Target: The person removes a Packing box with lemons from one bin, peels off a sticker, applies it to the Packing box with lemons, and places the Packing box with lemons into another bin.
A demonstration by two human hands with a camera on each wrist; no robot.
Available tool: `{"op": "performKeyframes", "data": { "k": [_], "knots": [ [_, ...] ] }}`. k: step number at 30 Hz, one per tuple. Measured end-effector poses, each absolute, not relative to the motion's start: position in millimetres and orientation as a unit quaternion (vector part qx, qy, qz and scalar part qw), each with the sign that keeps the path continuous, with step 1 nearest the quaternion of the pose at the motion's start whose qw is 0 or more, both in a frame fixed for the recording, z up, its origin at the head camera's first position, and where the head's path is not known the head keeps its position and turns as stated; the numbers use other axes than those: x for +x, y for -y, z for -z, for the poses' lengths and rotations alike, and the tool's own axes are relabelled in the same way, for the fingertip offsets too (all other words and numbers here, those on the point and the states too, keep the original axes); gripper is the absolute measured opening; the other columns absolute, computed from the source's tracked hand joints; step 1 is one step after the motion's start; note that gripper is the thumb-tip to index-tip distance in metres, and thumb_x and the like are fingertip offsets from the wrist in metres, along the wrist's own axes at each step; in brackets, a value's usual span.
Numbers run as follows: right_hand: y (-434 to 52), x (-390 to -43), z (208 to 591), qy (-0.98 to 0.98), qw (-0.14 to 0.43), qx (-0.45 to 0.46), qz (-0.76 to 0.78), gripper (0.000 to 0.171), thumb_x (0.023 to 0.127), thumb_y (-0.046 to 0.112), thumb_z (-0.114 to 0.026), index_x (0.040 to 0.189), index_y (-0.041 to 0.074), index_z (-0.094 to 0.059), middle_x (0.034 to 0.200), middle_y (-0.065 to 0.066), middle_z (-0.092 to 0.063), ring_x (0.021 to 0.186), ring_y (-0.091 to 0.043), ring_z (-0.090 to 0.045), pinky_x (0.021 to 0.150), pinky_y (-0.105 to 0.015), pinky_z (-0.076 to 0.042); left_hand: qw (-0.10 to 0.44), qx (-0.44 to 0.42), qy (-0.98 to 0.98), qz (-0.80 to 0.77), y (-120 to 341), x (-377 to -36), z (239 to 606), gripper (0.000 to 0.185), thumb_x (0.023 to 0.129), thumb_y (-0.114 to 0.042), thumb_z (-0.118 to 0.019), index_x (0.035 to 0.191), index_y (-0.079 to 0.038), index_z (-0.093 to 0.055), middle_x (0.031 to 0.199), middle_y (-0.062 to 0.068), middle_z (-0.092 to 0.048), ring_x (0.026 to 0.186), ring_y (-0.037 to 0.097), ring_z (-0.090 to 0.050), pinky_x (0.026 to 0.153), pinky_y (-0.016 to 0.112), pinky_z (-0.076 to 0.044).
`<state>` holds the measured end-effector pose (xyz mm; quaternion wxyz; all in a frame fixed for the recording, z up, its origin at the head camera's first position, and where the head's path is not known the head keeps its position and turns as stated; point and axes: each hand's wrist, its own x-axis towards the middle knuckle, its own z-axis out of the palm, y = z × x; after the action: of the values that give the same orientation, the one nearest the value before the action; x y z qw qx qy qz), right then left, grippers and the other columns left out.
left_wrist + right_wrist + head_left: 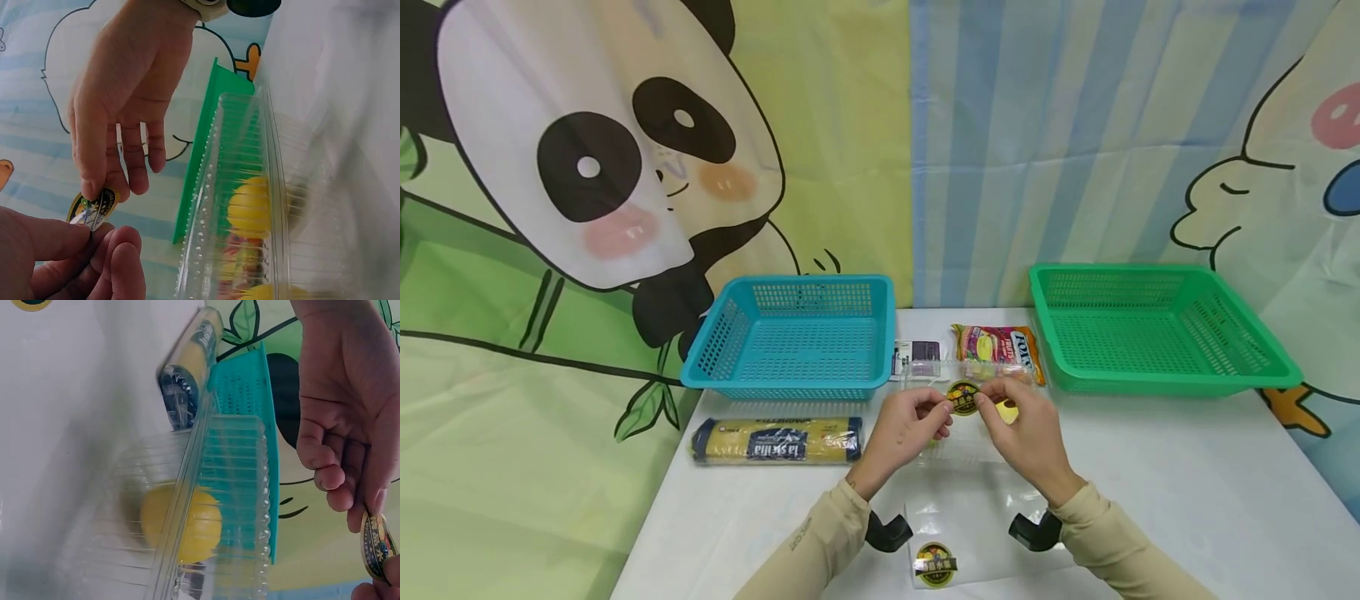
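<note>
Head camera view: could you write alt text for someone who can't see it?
Two hands, the left hand and right hand, pinch a round yellow-and-black sticker between them above a clear plastic container on a white table. Behind stand a blue basket and a green basket, with a yellow packaged roll at left.

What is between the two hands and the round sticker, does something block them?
Nothing visible does. The left hand and the right hand both pinch the round sticker directly by its edges, above the clear plastic container. The container lies beneath the sticker, not between it and the fingers.
</note>
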<state>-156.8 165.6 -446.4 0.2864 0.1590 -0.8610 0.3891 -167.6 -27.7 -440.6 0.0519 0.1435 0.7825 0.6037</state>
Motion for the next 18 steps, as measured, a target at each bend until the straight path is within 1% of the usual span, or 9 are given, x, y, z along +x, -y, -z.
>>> {"op": "performKeyframes", "data": {
  "k": [5,8,12,15,18],
  "knots": [
    [-169,-162,452,0.879,0.250,0.129,-0.385,0.004,0.089,0.009,-0.075,0.086,0.008,-0.072,0.079,-0.001,-0.071,0.074,-0.015,-0.064,0.067,-0.039,-0.056,0.022,0.153,-0.807,-0.570,24,-177,445,0.014,0.099,-0.018,-0.066,0.093,-0.009,-0.075,0.078,0.003,-0.072,0.065,0.011,-0.066,0.056,0.023,-0.053],
    [-173,-167,456,0.891,0.223,0.116,-0.378,0.006,0.089,0.013,-0.076,0.086,0.009,-0.073,0.077,0.000,-0.071,0.072,-0.014,-0.065,0.065,-0.033,-0.055,-0.004,0.152,-0.826,-0.543,22,-185,450,0.010,0.096,-0.015,-0.069,0.090,-0.009,-0.074,0.076,0.003,-0.071,0.063,0.006,-0.061,0.055,0.020,-0.050],
    [-177,-173,460,0.905,0.195,0.103,-0.363,0.011,0.089,0.017,-0.077,0.083,0.010,-0.072,0.073,0.000,-0.072,0.069,-0.014,-0.066,0.062,-0.029,-0.052,-0.032,0.148,-0.858,-0.491,17,-192,455,0.009,0.094,-0.016,-0.072,0.086,-0.011,-0.074,0.074,0.000,-0.068,0.062,0.004,-0.053,0.055,0.019,-0.047],
    [-180,-177,463,0.914,0.182,0.092,-0.350,0.015,0.089,0.021,-0.077,0.079,0.011,-0.071,0.070,0.001,-0.070,0.065,-0.011,-0.063,0.059,-0.027,-0.048,-0.034,0.145,-0.880,-0.451,13,-196,456,0.011,0.094,-0.018,-0.073,0.084,-0.012,-0.073,0.073,-0.003,-0.066,0.061,0.004,-0.051,0.054,0.019,-0.045],
    [-182,-180,464,0.921,0.171,0.085,-0.340,0.018,0.089,0.023,-0.078,0.077,0.012,-0.071,0.066,0.003,-0.066,0.060,-0.009,-0.057,0.056,-0.025,-0.043,-0.024,0.139,-0.896,-0.421,10,-199,458,0.013,0.094,-0.019,-0.073,0.083,-0.013,-0.072,0.072,-0.005,-0.065,0.059,0.004,-0.051,0.053,0.018,-0.043]
  ]
}}
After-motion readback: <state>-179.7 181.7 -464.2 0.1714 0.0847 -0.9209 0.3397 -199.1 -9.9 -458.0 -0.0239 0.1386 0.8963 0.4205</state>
